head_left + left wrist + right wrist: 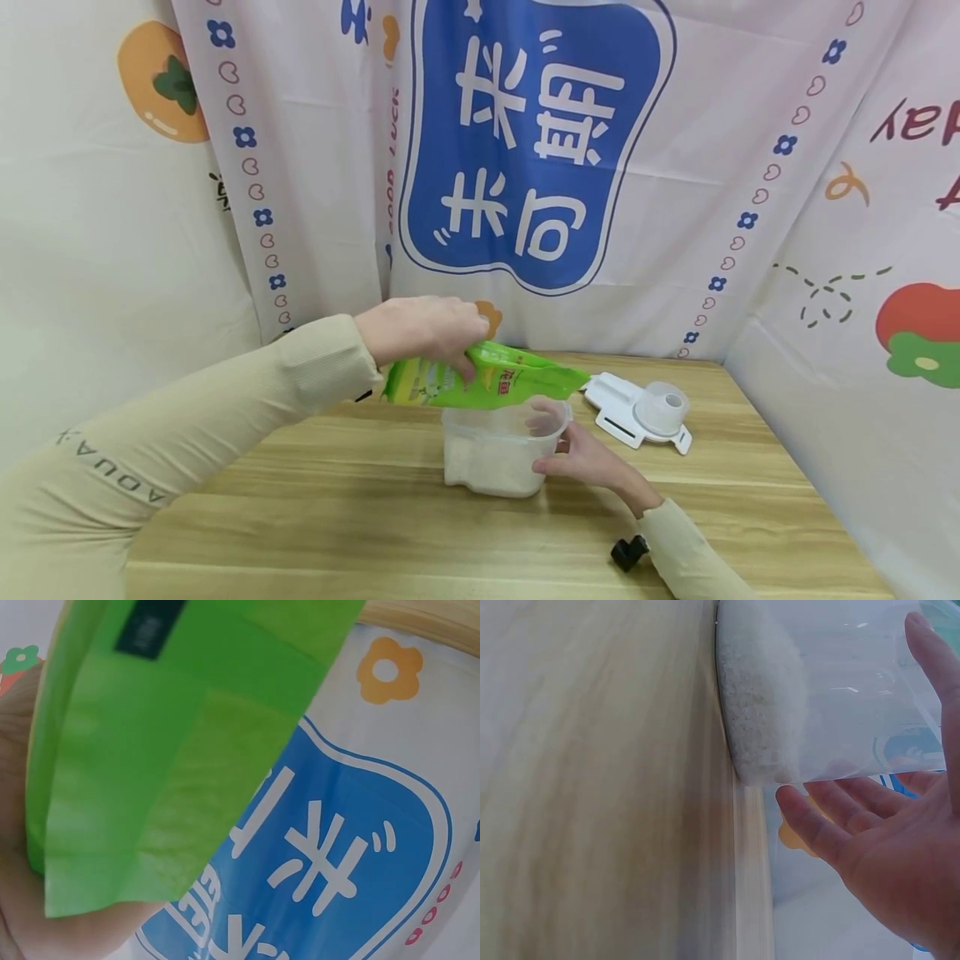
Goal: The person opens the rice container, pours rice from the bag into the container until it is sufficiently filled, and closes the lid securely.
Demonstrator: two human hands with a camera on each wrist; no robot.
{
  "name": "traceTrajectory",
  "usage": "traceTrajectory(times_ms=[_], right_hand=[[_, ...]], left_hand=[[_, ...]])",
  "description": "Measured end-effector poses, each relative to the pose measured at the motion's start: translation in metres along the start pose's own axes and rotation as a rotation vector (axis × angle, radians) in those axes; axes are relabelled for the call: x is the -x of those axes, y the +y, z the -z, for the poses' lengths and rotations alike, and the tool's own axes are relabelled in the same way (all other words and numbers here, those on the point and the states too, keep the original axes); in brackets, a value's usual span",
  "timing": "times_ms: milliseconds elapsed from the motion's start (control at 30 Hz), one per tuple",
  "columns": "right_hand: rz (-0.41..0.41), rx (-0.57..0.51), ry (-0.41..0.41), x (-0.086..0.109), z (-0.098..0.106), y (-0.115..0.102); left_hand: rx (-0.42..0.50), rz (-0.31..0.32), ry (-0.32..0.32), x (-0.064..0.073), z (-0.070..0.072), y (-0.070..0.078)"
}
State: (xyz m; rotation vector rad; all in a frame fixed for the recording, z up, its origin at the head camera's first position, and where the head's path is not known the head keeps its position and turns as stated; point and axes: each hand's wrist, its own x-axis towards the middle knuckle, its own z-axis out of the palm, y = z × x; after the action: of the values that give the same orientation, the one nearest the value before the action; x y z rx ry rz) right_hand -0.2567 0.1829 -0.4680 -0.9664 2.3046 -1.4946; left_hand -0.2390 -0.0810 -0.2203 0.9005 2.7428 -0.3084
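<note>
My left hand [431,329] grips a bright green printed bag [517,377] from above. The bag lies tilted over a clear plastic container [468,425], its narrower end toward the right. White grains [761,712] fill the bottom part of that container, which stands on the table. Around its right side my right hand [573,458] holds it, thumb at the near wall and fingers behind. In the right wrist view the fingertips lie right at the wall. Green film [172,772] covers much of the left wrist view and hides most of the left fingers.
A white plastic lid [618,408] with a clear cup [663,408] on it lies to the right of the container. By the right sleeve is a small black device [628,552]. Printed cloth [330,167] hangs behind the wooden table [337,517] and along both sides.
</note>
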Motion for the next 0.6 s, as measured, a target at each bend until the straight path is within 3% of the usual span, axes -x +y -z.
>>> traceTrajectory(times_ms=[600], right_hand=[[-0.002,-0.009,0.005,-0.0007,-0.0001,0.0012]], left_hand=[[-0.007,0.006,-0.006,0.0030,0.0074,0.0025]])
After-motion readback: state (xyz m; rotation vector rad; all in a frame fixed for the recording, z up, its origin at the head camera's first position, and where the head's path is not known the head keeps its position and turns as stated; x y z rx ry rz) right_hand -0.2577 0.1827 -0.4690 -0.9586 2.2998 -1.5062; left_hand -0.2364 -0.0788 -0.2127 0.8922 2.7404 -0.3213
